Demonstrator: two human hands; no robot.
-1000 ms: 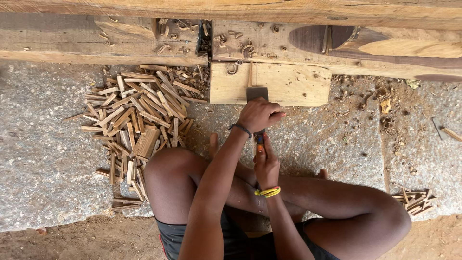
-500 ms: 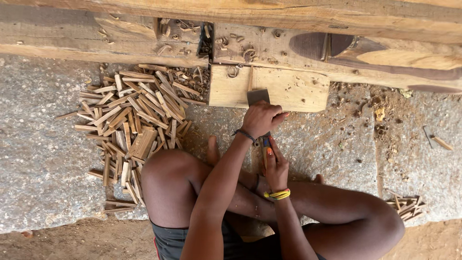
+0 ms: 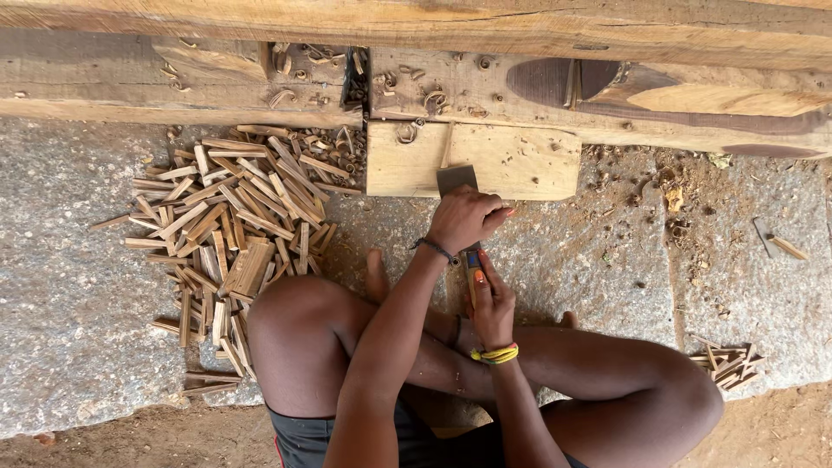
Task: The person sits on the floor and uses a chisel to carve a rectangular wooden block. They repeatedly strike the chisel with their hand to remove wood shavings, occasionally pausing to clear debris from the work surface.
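The person is sitting cross-legged on the stone floor (image 3: 78,286), and the chisel (image 3: 457,179) is running straight away from the body, its long axis pointing from the lap toward the pale wooden block (image 3: 520,160), with the wide blade lying flat on the block's near edge. The left hand (image 3: 465,218) is the nearer one to the blade: it is curling closed over the shank just behind the metal, knuckles up. The right hand (image 3: 491,303) is sitting closer to the body, wrapping around the lower end of the handle, though how firmly is hard to judge since the fingers are partly hiding it. The block is butting against a long timber beam (image 3: 173,95) strewn with curled shavings. A heap of split wood sticks (image 3: 234,225) is lying well off to the left, a smaller bundle of sticks (image 3: 726,362) beside the right knee; neither is blocking the blade's line.
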